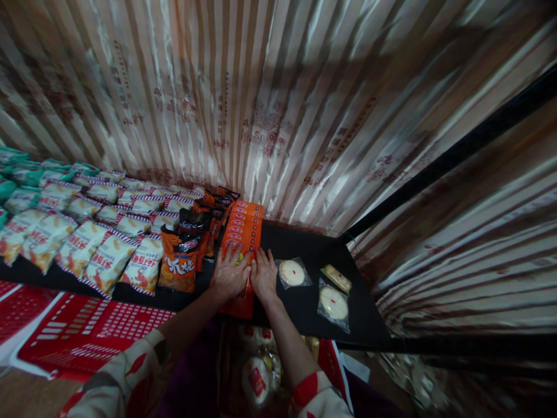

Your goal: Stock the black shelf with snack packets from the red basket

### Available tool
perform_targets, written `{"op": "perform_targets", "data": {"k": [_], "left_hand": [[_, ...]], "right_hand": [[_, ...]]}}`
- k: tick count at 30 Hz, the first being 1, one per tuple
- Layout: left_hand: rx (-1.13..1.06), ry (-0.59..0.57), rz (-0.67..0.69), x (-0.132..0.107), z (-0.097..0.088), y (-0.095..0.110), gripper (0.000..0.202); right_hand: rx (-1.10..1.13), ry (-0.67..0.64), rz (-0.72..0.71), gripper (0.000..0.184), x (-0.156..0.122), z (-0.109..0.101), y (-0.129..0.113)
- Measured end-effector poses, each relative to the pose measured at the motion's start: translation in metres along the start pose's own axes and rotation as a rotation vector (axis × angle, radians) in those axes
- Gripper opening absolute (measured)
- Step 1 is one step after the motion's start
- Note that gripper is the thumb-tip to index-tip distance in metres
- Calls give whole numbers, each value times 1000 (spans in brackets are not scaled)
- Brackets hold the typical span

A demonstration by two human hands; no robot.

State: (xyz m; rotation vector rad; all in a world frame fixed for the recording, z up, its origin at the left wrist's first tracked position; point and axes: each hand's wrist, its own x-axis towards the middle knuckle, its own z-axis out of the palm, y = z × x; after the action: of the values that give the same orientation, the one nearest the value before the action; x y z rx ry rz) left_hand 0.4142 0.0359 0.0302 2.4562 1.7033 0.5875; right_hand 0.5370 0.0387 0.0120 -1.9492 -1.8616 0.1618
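Note:
Both of my hands rest on a row of overlapping orange snack packets (243,227) that runs away from me across a black shelf (304,244). My left hand (230,273) lies flat on the nearest packet with its fingers spread. My right hand (263,271) lies beside it on the packet's right edge, fingers stretched out. Neither hand grips anything. To the right, apart from my hands, lie a round pale cake in clear wrap (292,273), a second round one (333,303) and a smaller wrapped piece (336,277).
Dark orange snack bags (179,264) stand left of the orange row, then several rows of white shrimp-chip bags (108,258). Red baskets (87,331) sit below the shelf. A striped curtain (278,104) backs it; a black bar (456,148) slants at right. Wrapped goods (259,377) lie below.

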Motion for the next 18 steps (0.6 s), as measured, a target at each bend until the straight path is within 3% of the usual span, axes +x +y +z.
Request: {"op": "perform_targets", "data": {"k": [5,18], "left_hand": [[33,86,0,0,6,1,41],[55,118,27,-1,11,-1,40]], "right_hand": [[7,21,-4,44,0,4,2],[-37,40,-4,45,-4,6,1]]}}
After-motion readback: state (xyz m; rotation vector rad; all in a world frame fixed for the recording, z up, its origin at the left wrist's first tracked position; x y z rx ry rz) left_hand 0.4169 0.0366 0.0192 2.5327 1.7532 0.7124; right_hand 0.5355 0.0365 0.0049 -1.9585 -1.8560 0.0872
